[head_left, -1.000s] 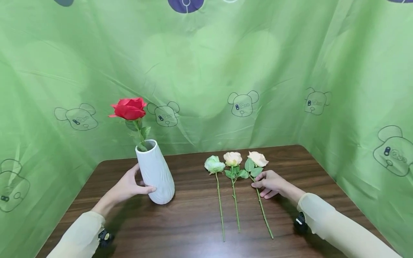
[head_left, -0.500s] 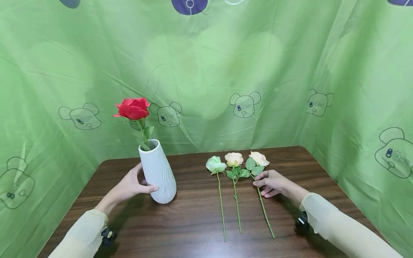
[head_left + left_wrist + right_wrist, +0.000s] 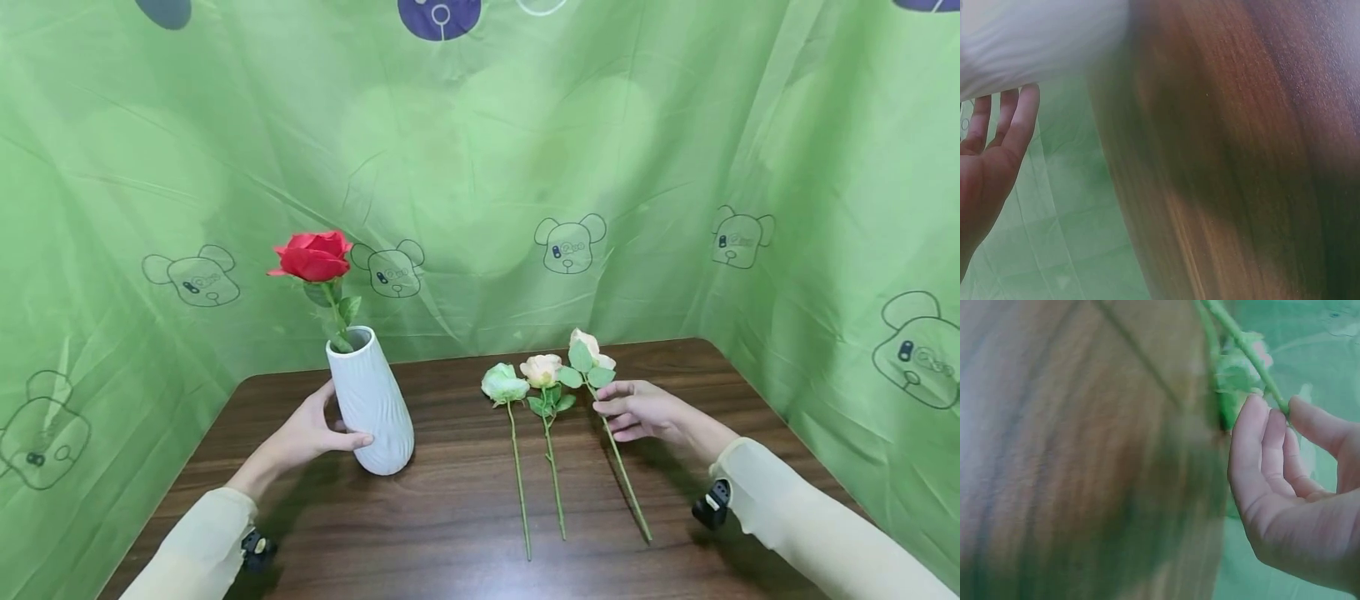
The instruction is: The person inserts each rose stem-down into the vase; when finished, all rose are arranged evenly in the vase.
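Note:
In the head view, my left hand (image 3: 303, 429) grips the lower part of a white ribbed vase (image 3: 372, 408), which leans slightly left. A red rose (image 3: 313, 257) stands in its mouth. My right hand (image 3: 645, 410) pinches the stem of a pale peach rose (image 3: 590, 347), whose bloom is raised off the table; in the right wrist view, thumb and fingertips meet at the green stem (image 3: 1249, 353). Left of it lie a cream rose (image 3: 542, 370) and a pale green rose (image 3: 504, 384). The left wrist view shows fingers (image 3: 1019, 122) against the vase (image 3: 1041, 37).
The brown wooden table (image 3: 450, 517) ends at a back edge close to a green curtain (image 3: 465, 167) printed with bear heads. Curtain also hangs at both sides. Each forearm carries a small black device near the sleeve cuff.
My right hand now pinches the peach rose and has lifted it slightly; its bloom moved up and left, away from the table. The left hand still holds the vase.

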The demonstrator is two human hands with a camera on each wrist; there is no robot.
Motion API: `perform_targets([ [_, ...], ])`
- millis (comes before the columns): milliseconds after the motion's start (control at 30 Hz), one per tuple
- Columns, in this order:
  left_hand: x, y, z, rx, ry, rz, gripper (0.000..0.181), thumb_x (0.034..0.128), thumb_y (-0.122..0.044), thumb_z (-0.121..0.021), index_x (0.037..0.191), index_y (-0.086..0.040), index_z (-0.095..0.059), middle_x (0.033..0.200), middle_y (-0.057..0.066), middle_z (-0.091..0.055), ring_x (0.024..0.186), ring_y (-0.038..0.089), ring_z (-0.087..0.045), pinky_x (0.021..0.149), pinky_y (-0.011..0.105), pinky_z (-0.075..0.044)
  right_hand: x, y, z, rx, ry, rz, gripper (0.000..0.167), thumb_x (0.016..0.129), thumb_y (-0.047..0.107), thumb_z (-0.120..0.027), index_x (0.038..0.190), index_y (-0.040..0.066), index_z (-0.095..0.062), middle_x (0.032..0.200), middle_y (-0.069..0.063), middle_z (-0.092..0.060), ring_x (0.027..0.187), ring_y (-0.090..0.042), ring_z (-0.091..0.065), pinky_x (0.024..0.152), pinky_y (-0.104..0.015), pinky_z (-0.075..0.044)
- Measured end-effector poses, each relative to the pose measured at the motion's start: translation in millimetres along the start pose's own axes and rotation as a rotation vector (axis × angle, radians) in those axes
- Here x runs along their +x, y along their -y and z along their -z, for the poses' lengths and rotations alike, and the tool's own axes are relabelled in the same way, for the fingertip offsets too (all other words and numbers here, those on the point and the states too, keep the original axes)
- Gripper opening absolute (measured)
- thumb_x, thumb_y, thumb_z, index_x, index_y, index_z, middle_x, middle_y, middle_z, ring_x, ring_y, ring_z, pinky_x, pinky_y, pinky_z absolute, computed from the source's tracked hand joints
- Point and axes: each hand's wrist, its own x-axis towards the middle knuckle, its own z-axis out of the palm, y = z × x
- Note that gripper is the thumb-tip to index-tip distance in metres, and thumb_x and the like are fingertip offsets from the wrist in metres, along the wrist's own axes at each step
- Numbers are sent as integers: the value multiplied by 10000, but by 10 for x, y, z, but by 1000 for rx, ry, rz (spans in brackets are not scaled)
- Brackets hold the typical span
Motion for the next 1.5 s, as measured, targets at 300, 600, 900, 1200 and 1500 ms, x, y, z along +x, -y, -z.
perform_targets([
  [300,-30,2,48,9,2,-1,816,762,-50,-889,1429,-101,-423,1256,178,-599,1044,316,-666,817,432,-598,-70,198,106,159,76,42,200,1006,125,-641,1189,115,-561,970,-28,-675,820,-171,-695,762,-334,-602],
  [600,-16,20,3,-14,-1,5,815,754,-46,-894,1424,-94,-432,1253,182,-607,1057,322,-663,824,427,-598,-172,342,278,248,138,84,132,1053,97,-548,1176,140,-567,996,-1,-693,901,-177,-708,788,-309,-593],
  [900,10,12,29,-5,1,-2,801,760,-43,-889,1417,-97,-434,1245,178,-609,1039,307,-670,824,451,-594,-254,446,315,296,143,120,92,1047,101,-563,1134,123,-546,989,22,-669,912,-189,-717,799,-316,-595],
  [1200,8,-1,17,18,2,6,813,758,-61,-894,1423,-101,-428,1254,172,-600,1046,305,-665,827,451,-594,-286,420,294,336,233,170,140,1064,49,-497,1095,126,-611,1061,-12,-705,975,-221,-721,848,-343,-592],
  [1500,10,16,20,19,-1,-3,802,762,-56,-890,1418,-105,-431,1250,172,-605,1051,303,-661,829,470,-591,-368,558,154,424,265,274,192,1061,-17,-457,1089,69,-626,1121,-88,-727,1053,-262,-709,978,-428,-528],
])
